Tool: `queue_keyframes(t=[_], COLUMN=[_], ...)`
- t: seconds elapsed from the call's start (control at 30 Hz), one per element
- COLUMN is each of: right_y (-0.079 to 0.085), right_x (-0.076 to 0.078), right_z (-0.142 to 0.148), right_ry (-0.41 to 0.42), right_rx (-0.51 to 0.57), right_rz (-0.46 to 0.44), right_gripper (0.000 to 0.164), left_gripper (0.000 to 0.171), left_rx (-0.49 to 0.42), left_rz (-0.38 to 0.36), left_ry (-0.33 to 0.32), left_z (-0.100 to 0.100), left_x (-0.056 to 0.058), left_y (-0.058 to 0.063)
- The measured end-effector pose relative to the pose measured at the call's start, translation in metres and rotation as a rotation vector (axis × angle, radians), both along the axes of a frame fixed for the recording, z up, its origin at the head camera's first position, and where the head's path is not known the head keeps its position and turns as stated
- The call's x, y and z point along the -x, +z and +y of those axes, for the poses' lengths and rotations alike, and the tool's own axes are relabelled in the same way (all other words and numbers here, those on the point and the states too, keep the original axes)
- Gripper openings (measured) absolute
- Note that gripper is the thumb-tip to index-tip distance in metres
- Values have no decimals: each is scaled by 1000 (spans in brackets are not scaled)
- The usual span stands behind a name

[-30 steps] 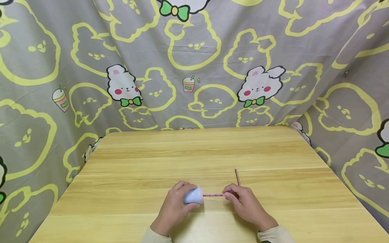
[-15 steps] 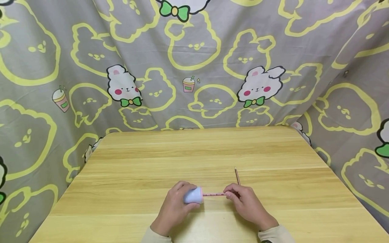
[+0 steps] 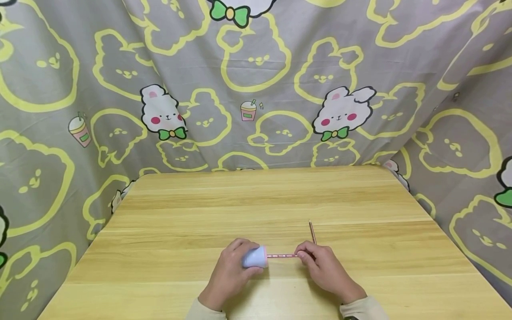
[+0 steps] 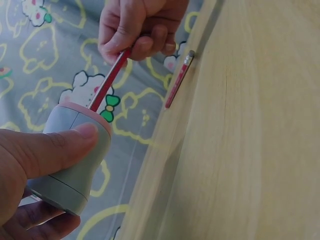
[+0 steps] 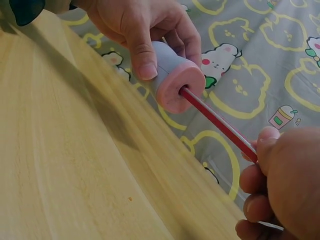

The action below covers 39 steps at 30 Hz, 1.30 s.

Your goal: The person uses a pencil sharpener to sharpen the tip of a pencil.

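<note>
My left hand [image 3: 230,272] grips a light blue electric pencil sharpener [image 3: 253,258] with a pink end, thumb on one side and fingers on the other. In the right wrist view, that pink end [image 5: 175,90] has a round hole. A red pencil [image 5: 217,120] sticks into this hole; its tip is hidden inside. My right hand [image 3: 326,270] pinches the pencil's other end between thumb and fingers, with the remaining fingers curled. Behind the right hand, a second pencil [image 3: 312,232] lies on the table, partly covered by that hand in the head view.
The wooden table [image 3: 256,200] spreads out beneath both hands. Around its back and sides hangs a grey curtain [image 3: 280,89] with yellow outlines and white bunny prints.
My right hand has shifted very slightly to the right. Markings visible on the held pencil differ, as if it has turned a little. Left hand, sharpener and second pencil look still.
</note>
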State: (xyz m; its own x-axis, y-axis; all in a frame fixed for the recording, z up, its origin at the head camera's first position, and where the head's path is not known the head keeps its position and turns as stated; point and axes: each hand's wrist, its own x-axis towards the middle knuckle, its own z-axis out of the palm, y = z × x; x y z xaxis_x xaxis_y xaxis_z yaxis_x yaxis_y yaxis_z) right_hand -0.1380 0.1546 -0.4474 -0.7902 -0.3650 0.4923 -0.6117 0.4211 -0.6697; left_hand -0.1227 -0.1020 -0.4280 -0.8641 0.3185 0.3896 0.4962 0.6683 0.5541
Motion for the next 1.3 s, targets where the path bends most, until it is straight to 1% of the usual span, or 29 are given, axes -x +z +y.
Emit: queue_keyframes(t=[0.2, 0.3, 0.43, 0.53, 0.77, 0.97, 1.07, 1.17, 1.23, 1.3], right_y=[-1, 0, 3, 4, 2, 0, 0, 0, 0, 0], right_x=[1, 0, -2, -3, -1, 0, 0, 0, -1, -1], right_z=[-1, -1, 0, 1, 1, 1, 1, 1, 2, 3], right_ry=[-11, -8, 12, 33, 34, 26, 8, -19, -20, -9], right_rx=[0, 11, 33, 46, 31, 11, -1, -6, -1, 7], right_rz=[39, -2, -90, -117, -86, -42, -46, -71, -95, -106], right_gripper=[18, 16, 6, 6, 6, 14, 15, 10, 6, 5], left_gripper=[46, 46, 46, 46, 46, 46, 46, 46, 45, 45], left_rx=[-7, -7, -6, -5, -11, -15, -12, -9, -9, -11], left_rz=[13, 12, 14, 10, -3, 3, 5, 2, 1, -1], left_ry=[-9, -7, -6, -5, 1, -3, -2, 5, 11, 15], left_z=[0, 0, 0, 0, 1, 1, 1, 1, 0, 0], left_x=[1, 1, 1, 1, 0, 0, 0, 0, 0, -1], left_y=[0, 0, 0, 1, 1, 1, 1, 1, 1, 0])
